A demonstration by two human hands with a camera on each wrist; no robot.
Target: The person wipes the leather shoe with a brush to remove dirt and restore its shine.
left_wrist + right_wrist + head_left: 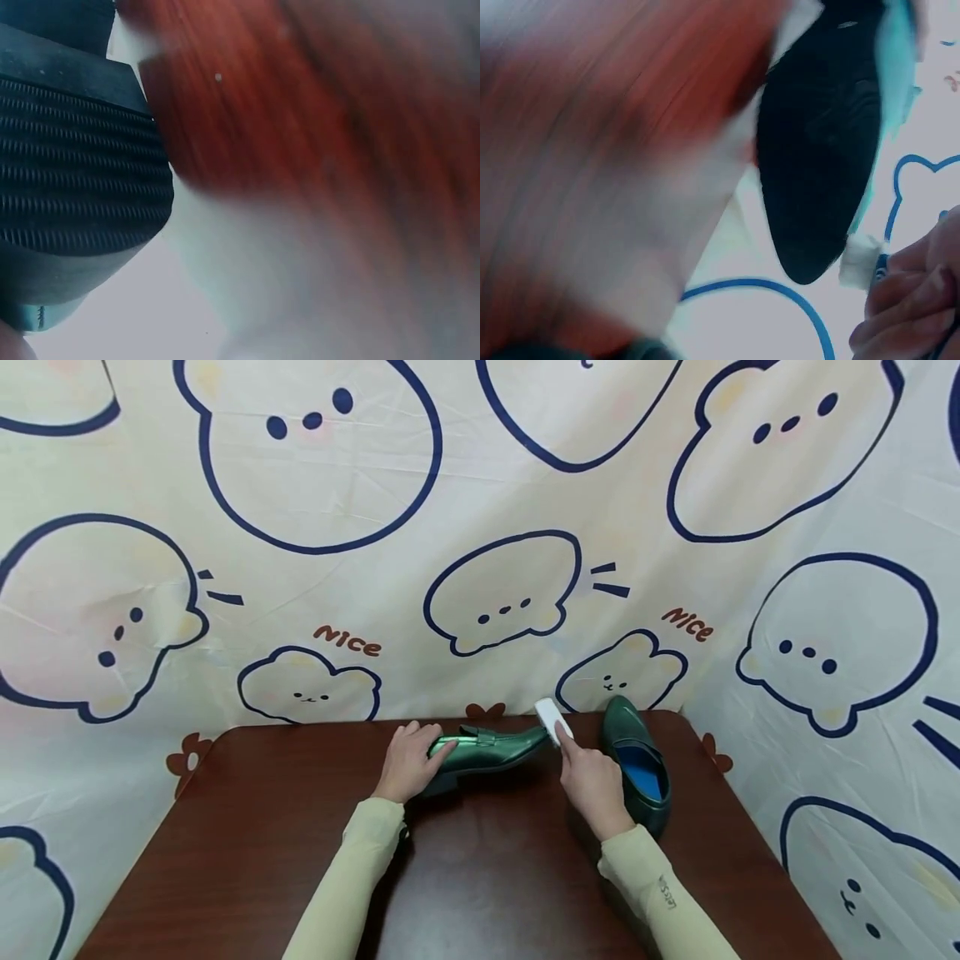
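In the head view, a metallic green loafer (495, 752) is held up over the table (480, 877), its heel end grasped by the left hand (408, 762). At that loafer's toe, a white brush (552, 718) is gripped by the right hand (597, 787). To the right of the held loafer, a second green loafer (632, 737) with a blue insole (641, 774) is set on the table; behind it, a cartoon-printed cloth (510, 510) is hung.

In the left wrist view, the held loafer's ridged heel (75, 172) is seen from below.

In the right wrist view, its dark sole (821, 150) is shown, with curled fingers and the brush beside the toe.
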